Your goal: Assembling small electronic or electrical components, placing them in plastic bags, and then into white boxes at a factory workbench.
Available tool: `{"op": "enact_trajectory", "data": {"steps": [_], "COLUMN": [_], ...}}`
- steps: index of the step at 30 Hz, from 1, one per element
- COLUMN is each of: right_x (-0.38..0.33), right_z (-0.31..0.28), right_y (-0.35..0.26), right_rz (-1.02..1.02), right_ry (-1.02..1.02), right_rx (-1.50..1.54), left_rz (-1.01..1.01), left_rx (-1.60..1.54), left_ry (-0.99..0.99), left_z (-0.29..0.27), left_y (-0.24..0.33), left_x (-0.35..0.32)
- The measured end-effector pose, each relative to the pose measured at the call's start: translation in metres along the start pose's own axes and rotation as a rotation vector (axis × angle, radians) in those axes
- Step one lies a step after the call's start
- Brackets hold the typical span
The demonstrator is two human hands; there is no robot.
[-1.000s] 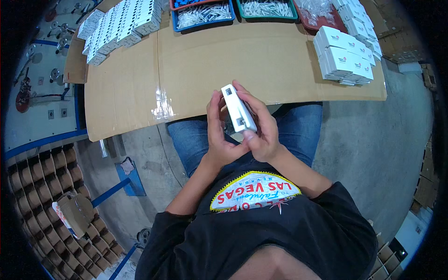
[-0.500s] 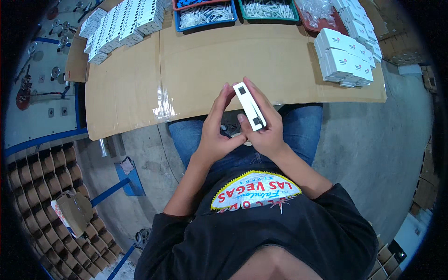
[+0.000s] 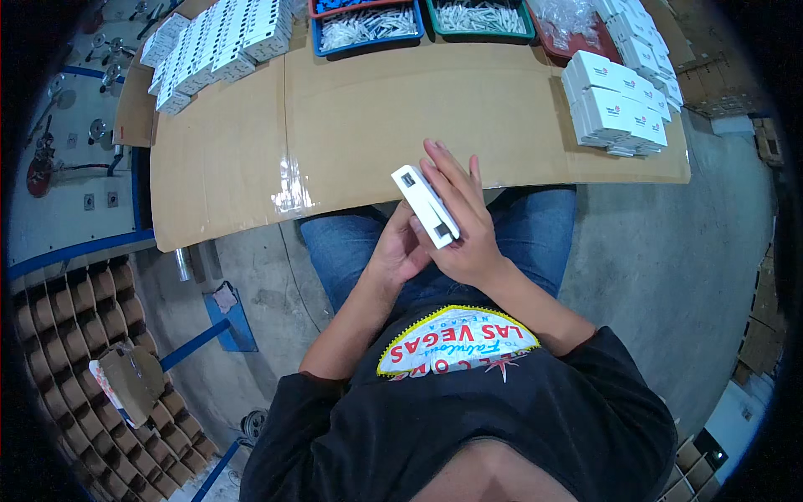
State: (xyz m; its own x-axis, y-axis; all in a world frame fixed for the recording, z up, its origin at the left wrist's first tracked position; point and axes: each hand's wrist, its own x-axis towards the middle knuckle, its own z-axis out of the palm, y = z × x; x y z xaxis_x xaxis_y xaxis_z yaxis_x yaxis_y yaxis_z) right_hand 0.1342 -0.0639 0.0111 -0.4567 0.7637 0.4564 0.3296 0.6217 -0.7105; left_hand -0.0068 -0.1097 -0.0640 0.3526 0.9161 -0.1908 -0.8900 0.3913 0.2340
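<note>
A slim white box (image 3: 428,209) with a small dark square patch near each end is tilted between my hands, in front of the table's near edge. My right hand (image 3: 470,233) grips it along its right side, fingers stretched up past its far end. Against its left and under side is my left hand (image 3: 395,255), with its fingers partly hidden behind the box. The nearest other thing is the cardboard-covered tabletop (image 3: 351,125), just beyond both hands.
At the back left stand rows of white boxes with dark patches (image 3: 222,50); more white boxes (image 3: 619,105) are stacked at the right. A blue tray (image 3: 368,48) and a green tray (image 3: 481,38) hold small white pieces. Clear plastic bags lie in a red tray (image 3: 577,52).
The white box has shifted left and slightly nearer. My right hand has moved with it, fingers now spread along its side, while my left hand has dropped lower beneath it.
</note>
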Motion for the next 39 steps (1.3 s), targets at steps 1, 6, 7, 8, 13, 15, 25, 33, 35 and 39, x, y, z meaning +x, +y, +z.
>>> {"op": "enact_trajectory", "data": {"steps": [1,6,7,8,13,15,25,33,35,39], "right_x": [0.0,-0.014,-0.017,-0.019,-0.019,-0.015,-0.014,-0.003,-0.002,0.0], "right_z": [0.003,0.016,0.017,0.018,0.022,0.02,0.022,0.003,0.002,-0.011], "right_y": [-0.002,0.012,0.017,0.022,0.021,0.016,0.014,0.029,0.03,0.037], "right_rz": [0.066,0.217,0.218,0.188,0.111,0.16,0.16,0.116,0.123,0.195], "right_ry": [0.021,0.021,0.02,-0.023,-0.1,-0.133,-0.075,-0.166,-0.22,-0.411], "right_rx": [0.109,0.124,0.126,0.051,-0.073,-0.036,-0.04,-0.189,-0.178,-0.018], "left_rz": [0.062,0.219,0.218,0.219,0.357,0.39,0.358,0.029,-0.042,-0.01], "left_rx": [0.046,0.039,0.094,0.094,0.4,0.384,0.374,0.32,0.273,0.384], "left_ry": [0.042,0.1,0.211,0.213,0.248,0.253,0.232,0.439,0.469,0.462], "left_z": [0.006,0.013,0.018,0.017,0.021,0.02,0.015,0.055,0.068,0.058], "left_y": [0.001,0.009,0.01,0.012,0.023,0.024,0.027,0.042,0.044,0.036], "left_x": [0.002,0.005,0.005,0.005,0.004,0.002,0.002,-0.008,-0.009,-0.008]}}
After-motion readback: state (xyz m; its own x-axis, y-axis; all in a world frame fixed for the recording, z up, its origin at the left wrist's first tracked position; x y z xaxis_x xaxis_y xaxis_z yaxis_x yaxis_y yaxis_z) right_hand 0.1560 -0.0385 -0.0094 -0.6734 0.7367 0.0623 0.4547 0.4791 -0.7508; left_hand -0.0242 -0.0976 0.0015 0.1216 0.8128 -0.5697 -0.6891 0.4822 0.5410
